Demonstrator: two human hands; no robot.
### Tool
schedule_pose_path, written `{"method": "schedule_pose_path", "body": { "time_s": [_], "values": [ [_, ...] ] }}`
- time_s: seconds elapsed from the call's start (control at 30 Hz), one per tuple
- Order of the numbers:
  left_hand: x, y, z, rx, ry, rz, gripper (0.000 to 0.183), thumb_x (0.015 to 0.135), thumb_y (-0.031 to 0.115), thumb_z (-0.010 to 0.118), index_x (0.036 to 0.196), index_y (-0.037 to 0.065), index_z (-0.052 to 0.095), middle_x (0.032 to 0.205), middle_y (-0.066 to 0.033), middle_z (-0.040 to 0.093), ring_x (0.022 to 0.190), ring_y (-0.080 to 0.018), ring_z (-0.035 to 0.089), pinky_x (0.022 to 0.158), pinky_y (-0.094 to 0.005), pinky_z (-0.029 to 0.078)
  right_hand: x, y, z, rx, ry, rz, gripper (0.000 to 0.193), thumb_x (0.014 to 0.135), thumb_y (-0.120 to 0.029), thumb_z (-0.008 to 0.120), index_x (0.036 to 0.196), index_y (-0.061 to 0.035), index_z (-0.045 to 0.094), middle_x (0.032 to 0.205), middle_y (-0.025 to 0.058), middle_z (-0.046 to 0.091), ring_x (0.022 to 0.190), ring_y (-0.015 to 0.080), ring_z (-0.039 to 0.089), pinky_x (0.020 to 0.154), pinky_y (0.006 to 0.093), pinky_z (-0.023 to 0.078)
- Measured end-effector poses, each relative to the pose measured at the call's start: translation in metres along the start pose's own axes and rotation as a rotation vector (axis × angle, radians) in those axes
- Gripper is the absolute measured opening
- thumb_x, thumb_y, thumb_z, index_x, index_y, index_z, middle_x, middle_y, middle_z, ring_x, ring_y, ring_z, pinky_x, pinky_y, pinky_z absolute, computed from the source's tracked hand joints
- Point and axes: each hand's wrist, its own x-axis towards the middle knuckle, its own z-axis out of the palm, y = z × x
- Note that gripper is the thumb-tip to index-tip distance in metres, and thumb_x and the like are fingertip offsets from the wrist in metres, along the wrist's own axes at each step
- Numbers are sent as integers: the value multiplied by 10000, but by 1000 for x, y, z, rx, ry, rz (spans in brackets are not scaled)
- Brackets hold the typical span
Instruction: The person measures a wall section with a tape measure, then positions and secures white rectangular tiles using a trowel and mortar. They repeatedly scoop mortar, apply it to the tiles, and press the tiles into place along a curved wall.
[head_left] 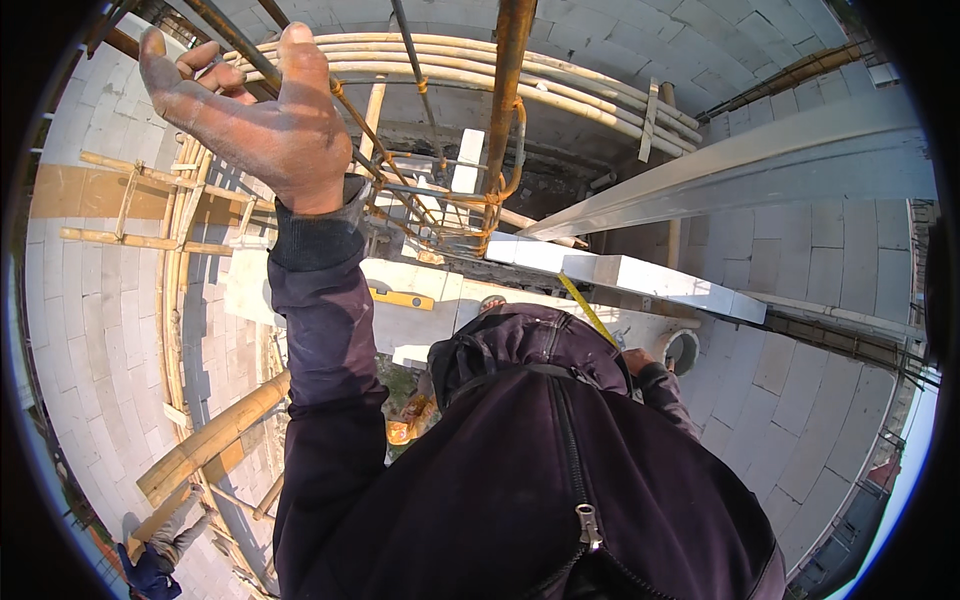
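Clearly, the left hand (250,125) is raised at the upper left, its thumb apart from the loosely curled fingers, near a slanting bar (225,35) that passes behind it; whether they touch, I cannot tell. Low and right of centre, the right hand (637,361) is partly hidden by the jacket (530,470), so I cannot tell whether its fingers are clamped on anything. The yellow tape (588,308) slants from the white blocks (640,283) down to just beside that hand. A round container (697,347) stands to its right. Left of the hood, a yellow level (402,299) lies on a pale ledge (410,325). Bamboo poles (455,55) curve across the top.
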Motion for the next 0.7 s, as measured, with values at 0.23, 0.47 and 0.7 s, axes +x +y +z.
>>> {"method": "schedule_pose_path", "body": {
  "time_s": [0.23, 0.47, 0.7],
  "values": [
    [-6, 23, 9, -72, -21, -112, 801, 799, 151, 782, 1419, 104, 277, 1077, -58, 354, 963, -148, 359, 879, -336, 358, -3, 0, -9, 2, 20, 7, 181, 844, -169, 566, 879, -82, 722, 901, 147, 720, 883, 310, 710, 801, 428, 556],
    [-10, 16, 9, 6, 21, 6, 790, 787, 175, 775, 1419, 91, 308, 1047, -54, 359, 934, -151, 356, 842, -342, 349, 2, -3, -18, 26, 54, 35, 188, 862, -182, 555, 897, -89, 714, 912, 155, 715, 885, 320, 703, 804, 429, 550],
    [-9, 19, 5, -20, 39, -19, 772, 799, 278, 771, 1400, 27, 356, 1015, -55, 382, 845, -155, 330, 743, -343, 327, -3, -3, -4, 97, 58, -12, 224, 883, -203, 519, 905, -78, 704, 926, 152, 709, 926, 330, 691, 842, 421, 536]
  ]
}}
